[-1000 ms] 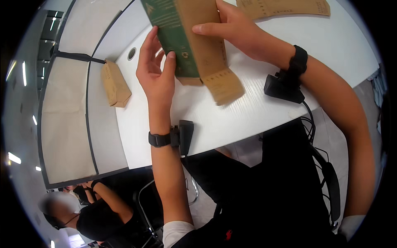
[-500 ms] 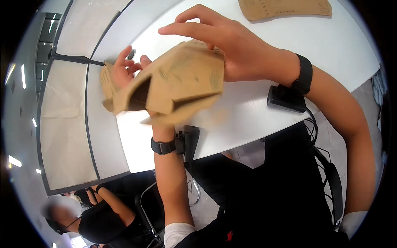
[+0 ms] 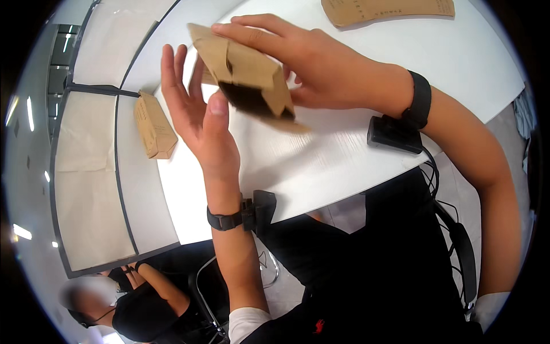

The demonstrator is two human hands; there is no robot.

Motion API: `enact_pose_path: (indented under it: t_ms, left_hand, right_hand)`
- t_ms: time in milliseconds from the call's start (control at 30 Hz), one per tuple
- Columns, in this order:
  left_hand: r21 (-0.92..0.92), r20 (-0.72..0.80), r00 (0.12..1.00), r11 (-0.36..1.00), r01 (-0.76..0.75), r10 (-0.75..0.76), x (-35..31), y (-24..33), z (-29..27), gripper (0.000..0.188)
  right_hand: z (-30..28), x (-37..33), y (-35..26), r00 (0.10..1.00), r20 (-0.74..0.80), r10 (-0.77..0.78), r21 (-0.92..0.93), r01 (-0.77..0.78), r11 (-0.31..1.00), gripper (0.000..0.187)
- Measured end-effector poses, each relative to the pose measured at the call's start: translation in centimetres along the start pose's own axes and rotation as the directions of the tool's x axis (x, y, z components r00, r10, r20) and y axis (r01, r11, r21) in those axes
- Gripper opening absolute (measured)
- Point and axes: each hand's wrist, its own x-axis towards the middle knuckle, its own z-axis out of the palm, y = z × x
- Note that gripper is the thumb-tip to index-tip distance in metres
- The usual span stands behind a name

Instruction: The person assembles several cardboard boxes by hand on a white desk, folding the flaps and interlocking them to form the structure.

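My right hand (image 3: 321,66) grips a brown kraft-paper carton (image 3: 252,71) above the white table (image 3: 338,149), its fingers over the far side. The carton is tilted and slightly blurred, and its dark open end with loose flaps faces toward me. My left hand (image 3: 197,123) stands upright just left of the carton, fingers stretched and thumb apart. Its thumb is close to the carton's edge; whether it touches cannot be made out. A second brown carton (image 3: 153,127), standing folded into shape, is by the partition left of my left hand.
A flat brown sheet of card (image 3: 387,11) lies at the table's far side. A fabric partition (image 3: 86,189) borders the left. A black device (image 3: 394,135) with cables is under my right wrist. Another person (image 3: 146,307) sits at lower left.
The carton has turned and moved up and left, and my right fingers have come down onto it. My left hand, partly hidden behind it before, now shows with fingers spread.
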Motion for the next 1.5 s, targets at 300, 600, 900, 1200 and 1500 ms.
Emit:
enact_pose_path:
  t_ms: [300,600,900,1200,1500]
  left_hand:
    - [0.008,0.059,0.995,0.997,0.081,-0.081,0.1,0.0,-1.2,0.085]
    - [0.462,0.388,0.893,0.887,0.026,-0.228,0.2,0.0,-2.4,0.095]
    - [0.365,-0.112,0.876,0.801,0.475,-0.468,0.6,-1.0,-3.7,0.106]
    - [-0.165,0.054,0.84,0.824,0.541,-0.541,0.0,0.3,-1.0,0.11]
    - [-0.433,-0.036,0.747,0.684,0.587,-0.664,0.2,-1.5,-1.8,0.078]
  right_hand:
    - [1.5,-0.3,0.2,0.994,-0.054,0.094,-0.076,-0.098,0.992,0.074]
    - [2.0,-1.1,0.4,0.973,0.109,0.203,0.475,-0.23,0.849,0.065]
    - [2.3,-1.2,-0.4,0.977,0.191,0.091,0.357,-0.156,0.921,0.075]
    - [3.0,0.0,-0.2,0.995,-0.094,0.019,0.475,0.029,0.88,0.082]
    - [3.3,-0.9,0.9,0.993,-0.08,-0.082,0.059,0.087,0.994,0.076]
